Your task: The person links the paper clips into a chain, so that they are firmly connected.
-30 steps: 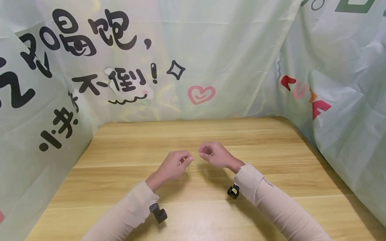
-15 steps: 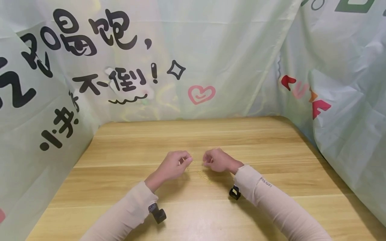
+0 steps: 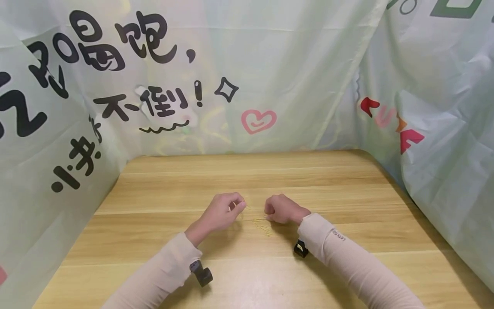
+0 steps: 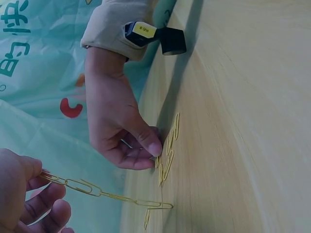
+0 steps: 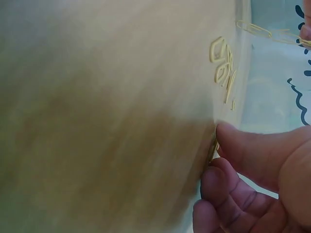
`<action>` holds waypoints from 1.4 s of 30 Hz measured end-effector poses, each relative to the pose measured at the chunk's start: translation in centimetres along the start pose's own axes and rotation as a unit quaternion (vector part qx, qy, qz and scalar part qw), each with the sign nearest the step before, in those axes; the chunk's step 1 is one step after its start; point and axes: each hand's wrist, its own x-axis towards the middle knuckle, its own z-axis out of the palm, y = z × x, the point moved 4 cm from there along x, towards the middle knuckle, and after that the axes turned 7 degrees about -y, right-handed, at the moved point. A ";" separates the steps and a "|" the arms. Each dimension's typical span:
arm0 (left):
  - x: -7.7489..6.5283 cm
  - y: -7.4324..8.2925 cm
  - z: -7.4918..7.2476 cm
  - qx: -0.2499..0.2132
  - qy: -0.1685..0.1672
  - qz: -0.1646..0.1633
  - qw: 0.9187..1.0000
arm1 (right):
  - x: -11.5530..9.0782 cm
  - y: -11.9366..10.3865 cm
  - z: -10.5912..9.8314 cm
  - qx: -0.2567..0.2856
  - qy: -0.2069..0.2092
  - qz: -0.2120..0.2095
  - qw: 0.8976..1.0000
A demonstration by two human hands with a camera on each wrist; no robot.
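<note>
My left hand (image 3: 221,213) pinches one end of a chain of linked yellow paper clips (image 4: 115,196) between thumb and fingertips. The chain hangs from there, its lower end at or near the table. To the right, my right hand (image 3: 284,209) is down at the tabletop with thumb and fingers bent. In the right wrist view a single paper clip (image 5: 213,148) lies between its thumb and forefinger, partly covered by the fingers. Several loose yellow paper clips (image 3: 262,226) lie on the table between the two hands, just beside the right fingertips.
The wooden table (image 3: 247,279) has a light grain. Pale printed cloth (image 3: 308,77) hangs behind it and along both sides. A small black camera is strapped to each wrist, the left one (image 3: 201,273) close above the tabletop.
My right hand has come down from beside the left hand to the table, moving right and toward me, onto a paper clip. The left hand has stayed nearly still with the chain.
</note>
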 end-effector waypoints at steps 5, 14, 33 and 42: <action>0.1 -0.1 0.1 -0.003 0.003 0.002 1.000 | 0.0 -0.1 0.1 -0.002 -0.003 0.003 1.000; 0.3 -0.1 0.4 -0.002 0.007 -0.003 1.000 | -0.2 -0.1 0.3 0.007 -0.008 0.006 1.000; 0.4 -0.4 0.5 -0.004 0.011 0.014 1.000 | -0.5 -0.5 -1.4 0.104 0.042 -0.126 0.986; 0.6 -0.5 0.6 -0.006 0.002 0.015 1.000 | -0.5 -0.7 -2.0 0.149 0.064 -0.147 0.976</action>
